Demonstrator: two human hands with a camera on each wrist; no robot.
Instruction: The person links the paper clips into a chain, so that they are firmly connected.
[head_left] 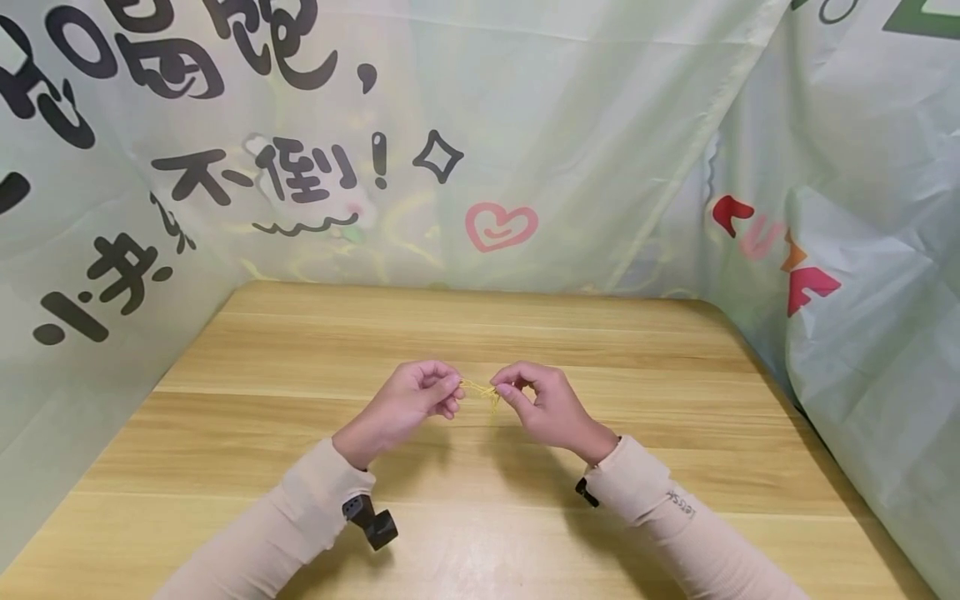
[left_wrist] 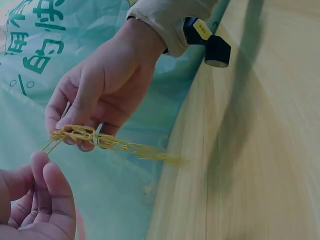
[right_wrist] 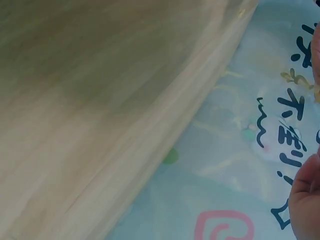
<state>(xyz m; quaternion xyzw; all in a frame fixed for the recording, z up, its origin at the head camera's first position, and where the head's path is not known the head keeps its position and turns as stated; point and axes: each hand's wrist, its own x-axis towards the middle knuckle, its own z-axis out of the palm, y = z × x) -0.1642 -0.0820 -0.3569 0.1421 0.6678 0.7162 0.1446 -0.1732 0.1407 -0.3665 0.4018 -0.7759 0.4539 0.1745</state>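
A chain of what look like yellow paper clips [left_wrist: 117, 143] stretches between both hands above the table, its free end dangling past the right hand. The left hand [head_left: 416, 398] pinches one end between thumb and fingertips. Close by, the right hand [head_left: 546, 407] grips the linked part with thumb and forefinger. In the left wrist view the right hand [left_wrist: 102, 87] is seen behind the chain, and the left hand [left_wrist: 42, 200] fills the lower left corner. The right wrist view catches only a bit of the yellow chain [right_wrist: 299, 80] and parts of hands at its right edge.
A wood-grain table [head_left: 480, 333] lies under the hands. Printed cloth sheets [head_left: 562, 125] hang behind it and on both sides. A black wrist camera [head_left: 371, 523] hangs under the left cuff, and another black device [head_left: 587, 492] sits at the right cuff.
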